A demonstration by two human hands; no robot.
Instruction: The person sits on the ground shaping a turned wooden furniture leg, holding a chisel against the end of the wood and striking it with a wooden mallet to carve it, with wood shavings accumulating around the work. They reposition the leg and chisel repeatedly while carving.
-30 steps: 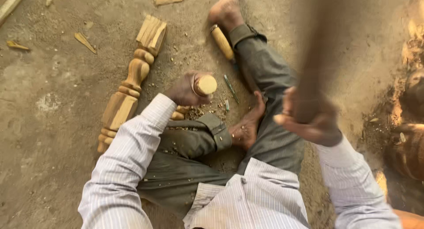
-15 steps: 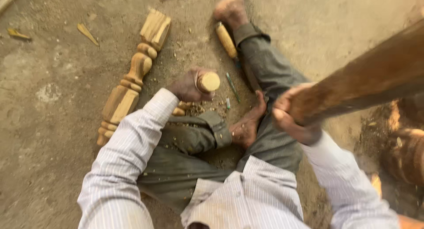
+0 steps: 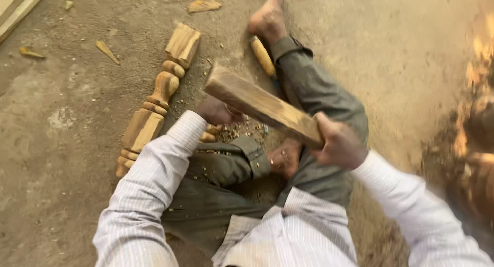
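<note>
I sit on a dirt floor with my legs folded. My right hand grips a long rough wooden mallet, whose head is down over my left hand. My left hand is closed around a round-handled chisel that the mallet now hides. Under it lies a small turned wood piece with chips around it. A longer turned wooden baluster lies on the floor just left of my left hand.
A second wooden-handled tool lies by my bare foot. Wood chips are scattered on the dirt at upper left. A plank edge crosses the top left corner. Blurred bright orange shapes fill the right edge.
My right hand has swung the mallet from raised at the right down and leftward onto the chisel top. My left hand has stayed in place on the chisel.
</note>
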